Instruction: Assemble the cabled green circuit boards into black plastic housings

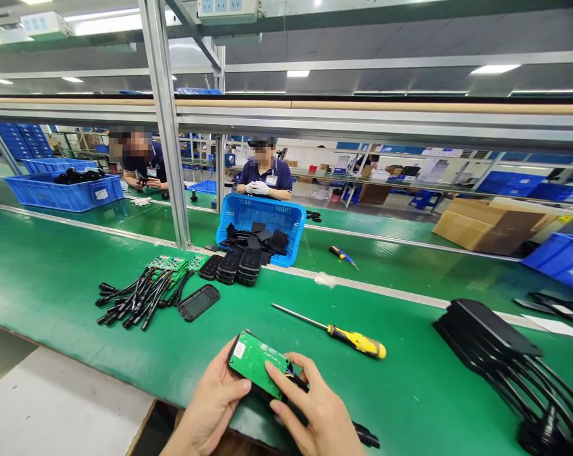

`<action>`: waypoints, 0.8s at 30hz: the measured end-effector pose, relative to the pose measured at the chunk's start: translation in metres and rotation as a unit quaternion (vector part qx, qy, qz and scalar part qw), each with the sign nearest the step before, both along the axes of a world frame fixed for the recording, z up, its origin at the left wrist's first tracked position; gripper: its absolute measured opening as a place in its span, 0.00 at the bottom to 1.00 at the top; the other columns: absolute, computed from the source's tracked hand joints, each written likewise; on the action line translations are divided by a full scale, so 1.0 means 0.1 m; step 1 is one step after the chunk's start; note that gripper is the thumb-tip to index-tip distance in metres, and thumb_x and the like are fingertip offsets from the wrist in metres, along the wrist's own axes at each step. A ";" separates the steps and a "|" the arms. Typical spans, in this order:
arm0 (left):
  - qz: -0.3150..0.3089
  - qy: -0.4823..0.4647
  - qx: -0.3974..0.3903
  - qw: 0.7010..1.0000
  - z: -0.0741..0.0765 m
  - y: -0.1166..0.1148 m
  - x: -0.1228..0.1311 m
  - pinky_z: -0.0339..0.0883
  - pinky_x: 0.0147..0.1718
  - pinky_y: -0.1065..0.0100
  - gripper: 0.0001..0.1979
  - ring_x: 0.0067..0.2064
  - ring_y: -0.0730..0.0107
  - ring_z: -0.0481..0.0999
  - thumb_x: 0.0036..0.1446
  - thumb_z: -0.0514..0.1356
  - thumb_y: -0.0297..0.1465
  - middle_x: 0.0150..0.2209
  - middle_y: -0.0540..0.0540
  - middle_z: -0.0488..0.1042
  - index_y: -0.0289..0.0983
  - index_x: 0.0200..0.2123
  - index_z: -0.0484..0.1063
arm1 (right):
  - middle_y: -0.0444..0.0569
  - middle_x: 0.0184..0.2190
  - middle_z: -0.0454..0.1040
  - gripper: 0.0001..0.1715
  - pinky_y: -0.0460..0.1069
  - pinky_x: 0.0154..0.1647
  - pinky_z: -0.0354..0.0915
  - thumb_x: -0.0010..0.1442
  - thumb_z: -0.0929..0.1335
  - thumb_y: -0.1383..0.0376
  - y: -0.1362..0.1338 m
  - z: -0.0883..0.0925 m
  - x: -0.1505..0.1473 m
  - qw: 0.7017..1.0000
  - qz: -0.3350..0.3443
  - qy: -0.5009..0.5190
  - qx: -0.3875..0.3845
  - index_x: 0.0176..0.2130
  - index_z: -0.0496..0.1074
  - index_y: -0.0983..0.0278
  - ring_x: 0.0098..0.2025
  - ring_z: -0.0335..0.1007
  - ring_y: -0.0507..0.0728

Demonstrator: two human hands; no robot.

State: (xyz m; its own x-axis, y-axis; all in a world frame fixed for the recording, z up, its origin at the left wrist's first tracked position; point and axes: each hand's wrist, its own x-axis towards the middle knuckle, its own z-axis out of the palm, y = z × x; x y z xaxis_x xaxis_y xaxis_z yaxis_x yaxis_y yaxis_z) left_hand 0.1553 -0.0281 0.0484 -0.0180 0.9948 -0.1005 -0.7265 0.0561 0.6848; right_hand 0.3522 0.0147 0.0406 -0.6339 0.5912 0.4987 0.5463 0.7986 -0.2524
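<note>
Between my hands is a green circuit board seated in or against a black plastic case whose edge shows at its left. My left hand grips the left end, thumb along the lower edge. My right hand is at the right end, a finger pressing on the board and the others around the wires. A black cable runs out below my right hand. A yellow and black screwdriver lies beyond my hands. A ribbed black cover rests to the left of it.
Circuit boards with black cables lie at the left beside stacked black cases. A blue basket holds black parts. Finished-looking black units are stacked at right. A small screwdriver lies beyond the metal strip. Two co-workers sit opposite.
</note>
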 end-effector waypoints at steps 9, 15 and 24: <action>0.048 0.019 -0.029 0.998 0.07 -0.09 0.10 0.67 0.55 0.59 0.32 0.54 0.55 0.75 0.46 0.74 0.31 0.49 0.41 0.78 0.40 0.55 0.72 | 0.65 0.57 0.66 0.25 0.50 0.37 0.77 0.66 0.64 0.66 -0.07 -0.10 -0.02 0.995 -0.018 -0.029 0.093 0.61 0.67 0.54 0.46 0.77 0.61; 0.112 0.093 -0.029 0.989 -0.05 -0.07 0.12 0.72 0.48 0.60 0.32 0.48 0.54 0.78 0.48 0.73 0.37 0.47 0.39 0.79 0.36 0.56 0.71 | 0.61 0.62 0.62 0.30 0.52 0.43 0.76 0.63 0.65 0.68 -0.14 -0.03 0.01 0.998 0.005 -0.022 -0.062 0.62 0.65 0.50 0.44 0.77 0.58; 0.041 0.160 0.001 0.986 -0.14 0.01 -0.07 0.75 0.44 0.57 0.36 0.48 0.49 0.78 0.49 0.73 0.38 0.49 0.35 0.77 0.33 0.58 0.66 | 0.43 0.24 0.68 0.20 0.46 0.30 0.61 0.67 0.60 0.57 0.20 0.53 -0.07 0.913 0.046 0.027 -0.405 0.30 0.70 0.63 0.28 0.64 0.53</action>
State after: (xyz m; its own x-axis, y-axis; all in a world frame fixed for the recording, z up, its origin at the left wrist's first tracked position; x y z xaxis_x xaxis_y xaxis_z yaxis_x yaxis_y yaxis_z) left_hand 0.1483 -0.0272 0.0344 -0.1288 0.9888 -0.0753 -0.4745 0.0052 0.8802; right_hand 0.3453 0.0350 0.0938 -0.6872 0.7250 -0.0466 0.4560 0.3805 -0.8046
